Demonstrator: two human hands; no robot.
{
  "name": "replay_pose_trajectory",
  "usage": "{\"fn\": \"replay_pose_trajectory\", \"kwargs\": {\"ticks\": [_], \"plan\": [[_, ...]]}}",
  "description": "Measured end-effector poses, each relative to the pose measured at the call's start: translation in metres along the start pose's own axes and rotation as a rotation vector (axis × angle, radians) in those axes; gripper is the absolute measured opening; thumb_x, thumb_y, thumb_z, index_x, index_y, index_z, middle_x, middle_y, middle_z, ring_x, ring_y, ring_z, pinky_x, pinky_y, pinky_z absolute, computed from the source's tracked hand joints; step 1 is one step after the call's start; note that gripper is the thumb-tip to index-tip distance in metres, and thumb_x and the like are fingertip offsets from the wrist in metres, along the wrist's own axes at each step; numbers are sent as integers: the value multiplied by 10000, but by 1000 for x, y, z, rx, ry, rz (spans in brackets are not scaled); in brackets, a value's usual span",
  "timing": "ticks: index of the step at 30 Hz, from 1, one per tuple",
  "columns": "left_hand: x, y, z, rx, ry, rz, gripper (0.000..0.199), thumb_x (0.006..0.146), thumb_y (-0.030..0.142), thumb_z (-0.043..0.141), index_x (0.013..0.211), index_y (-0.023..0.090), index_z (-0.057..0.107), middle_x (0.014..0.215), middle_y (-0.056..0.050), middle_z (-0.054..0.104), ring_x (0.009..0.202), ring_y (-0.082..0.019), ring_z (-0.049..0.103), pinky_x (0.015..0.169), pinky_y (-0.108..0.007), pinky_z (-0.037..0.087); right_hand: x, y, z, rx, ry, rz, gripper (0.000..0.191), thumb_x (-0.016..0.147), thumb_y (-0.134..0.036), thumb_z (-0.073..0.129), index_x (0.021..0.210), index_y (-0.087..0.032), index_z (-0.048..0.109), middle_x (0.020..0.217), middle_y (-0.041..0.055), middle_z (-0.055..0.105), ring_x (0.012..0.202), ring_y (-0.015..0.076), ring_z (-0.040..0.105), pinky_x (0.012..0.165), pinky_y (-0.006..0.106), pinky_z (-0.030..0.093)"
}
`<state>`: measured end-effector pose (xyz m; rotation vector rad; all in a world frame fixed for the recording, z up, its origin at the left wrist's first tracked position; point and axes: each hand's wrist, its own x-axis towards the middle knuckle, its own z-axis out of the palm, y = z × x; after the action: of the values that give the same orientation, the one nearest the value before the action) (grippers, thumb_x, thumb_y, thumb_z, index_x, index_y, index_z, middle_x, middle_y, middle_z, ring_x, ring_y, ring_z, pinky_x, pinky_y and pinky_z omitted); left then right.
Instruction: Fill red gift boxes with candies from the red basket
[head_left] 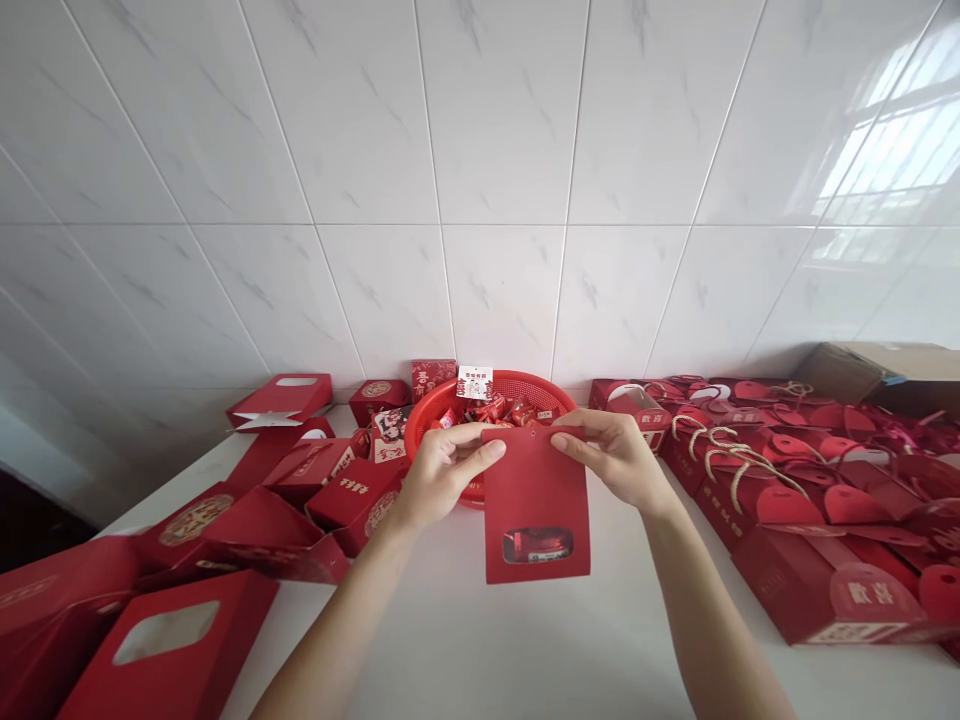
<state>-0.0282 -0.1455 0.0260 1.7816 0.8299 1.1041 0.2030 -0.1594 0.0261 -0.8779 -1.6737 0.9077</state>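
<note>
A flat-faced red gift box [534, 490] is held upright over the white table, its window near the bottom showing wrapped items inside. My left hand [451, 470] pinches its upper left corner between thumb and fingers. At the upper right corner, my right hand [611, 455] grips it the same way, thumb on the near face. Right behind the box stands a red plastic basket [525, 382] of wrapped sweets [491, 408], partly hidden by the box and my hands. A white printed card [475, 383] sticks up at the basket's rim.
Several red boxes [199, 515] crowd the left side, one with a clear window [166, 632]. Rows of closed red gift boxes [825, 590], some with rope handles [739, 455], fill the right side. A cardboard box [885, 370] stands at the back right, against the tiled wall [502, 290].
</note>
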Motion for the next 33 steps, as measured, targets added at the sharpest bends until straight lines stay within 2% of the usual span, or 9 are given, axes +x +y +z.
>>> {"fn": "replay_pose_trajectory", "kwargs": {"ticks": [6, 9, 14, 20, 24, 27, 30, 33], "plan": [[-1, -1, 2, -46, 38, -7, 279, 864, 440, 677, 949, 204, 802, 831, -54, 776, 805, -259, 737, 722, -383, 625, 0, 1, 2, -19, 16, -26, 279, 891, -477, 689, 918, -212, 775, 928, 73, 766, 873, 242, 711, 709, 325, 578], [-1, -1, 4, -62, 72, -22, 293, 854, 446, 685, 968, 199, 791, 879, -58, 786, 830, -259, 745, 724, -368, 627, 0, 0, 3, -44, 26, -31, 288, 893, -482, 685, 919, -209, 773, 942, 75, 770, 889, 247, 715, 716, 327, 579], [0, -3, 6, -25, 62, -38, 322, 870, 482, 675, 1001, 208, 783, 900, -63, 789, 852, -269, 751, 724, -364, 629, 0, 2, 3, -94, 21, -32, 307, 897, -495, 673, 931, -208, 775, 950, 78, 769, 891, 250, 711, 719, 333, 577], [1, -5, 4, 20, 81, 9, 325, 883, 494, 652, 953, 207, 786, 876, -53, 787, 810, -251, 745, 701, -339, 622, 1, 5, 4, -21, 17, -14, 286, 881, -485, 697, 937, -214, 770, 966, 78, 769, 897, 250, 715, 715, 333, 581], [0, -4, 3, 37, 119, 34, 328, 876, 505, 651, 902, 207, 785, 826, -42, 774, 770, -232, 729, 660, -306, 607, 1, 5, 3, 83, -19, 28, 330, 870, -501, 709, 1030, -215, 745, 976, 78, 759, 881, 240, 713, 719, 331, 585], [0, -6, 3, 28, 161, 49, 320, 855, 513, 675, 873, 210, 777, 818, -38, 770, 759, -225, 723, 645, -290, 596, 1, 3, 2, 58, -54, 7, 368, 885, -537, 675, 1017, -201, 743, 961, 73, 742, 866, 226, 696, 706, 320, 576], [4, -15, 5, 10, 189, 69, 406, 839, 573, 669, 926, 189, 766, 890, -66, 782, 825, -250, 735, 708, -317, 607, 0, -1, 1, 23, -21, -18, 404, 876, -579, 663, 937, -188, 746, 901, 65, 726, 831, 221, 681, 684, 318, 566], [14, -32, 5, -29, 183, 77, 580, 859, 684, 562, 1044, 166, 746, 1021, -112, 782, 962, -290, 732, 834, -370, 601, -6, -6, -3, -18, 64, -14, 409, 855, -603, 673, 880, -201, 742, 848, 51, 711, 813, 219, 673, 667, 310, 555]]}}
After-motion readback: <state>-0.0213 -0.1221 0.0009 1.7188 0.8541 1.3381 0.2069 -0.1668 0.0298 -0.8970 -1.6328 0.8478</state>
